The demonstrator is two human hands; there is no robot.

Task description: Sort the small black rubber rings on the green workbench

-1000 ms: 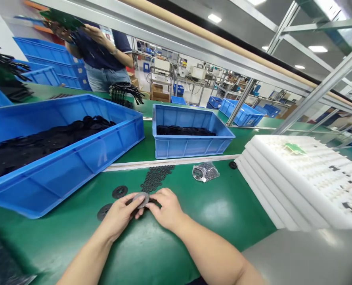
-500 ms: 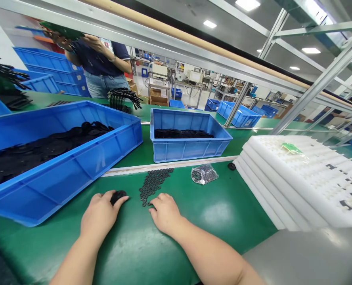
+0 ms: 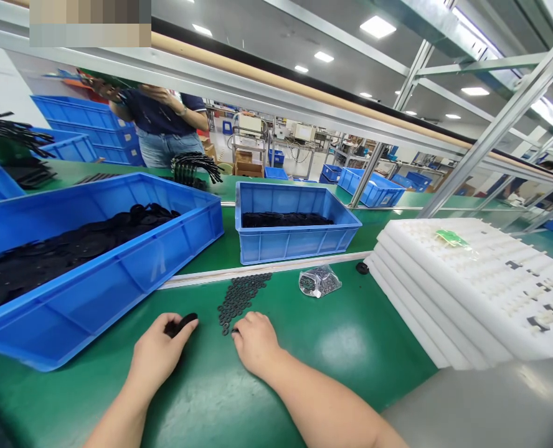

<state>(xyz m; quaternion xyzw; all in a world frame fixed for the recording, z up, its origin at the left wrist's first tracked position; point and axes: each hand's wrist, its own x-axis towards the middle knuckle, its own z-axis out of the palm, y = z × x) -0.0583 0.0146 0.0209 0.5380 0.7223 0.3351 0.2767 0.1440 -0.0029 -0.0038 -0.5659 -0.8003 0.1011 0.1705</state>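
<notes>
A round black disc-like part [image 3: 187, 322] is gripped on edge between the thumb and fingers of my left hand [image 3: 154, 351], just above the green bench. To its right, my right hand [image 3: 258, 342] is closed at the near end of a spread of small black washers [image 3: 241, 294]. A small dark piece, apparently one washer, shows at its pinched fingertips. The loose washers lie flat in a slanting patch. Beyond them to the right rests a clear plastic bag [image 3: 321, 281] of similar small parts.
A large blue bin [image 3: 183, 233] of black discs stands at left, a smaller blue bin [image 3: 299, 244] ahead. Stacked white foam trays [image 3: 407, 298] sit at right beside a black ring [image 3: 362, 268]. A metal frame crosses above. Behind it stands another person [image 3: 164, 124].
My left hand has tilted the black disc more onto its edge. My right hand stays by the washers, its fingertips drawn closer together. The view has tipped slightly upward.
</notes>
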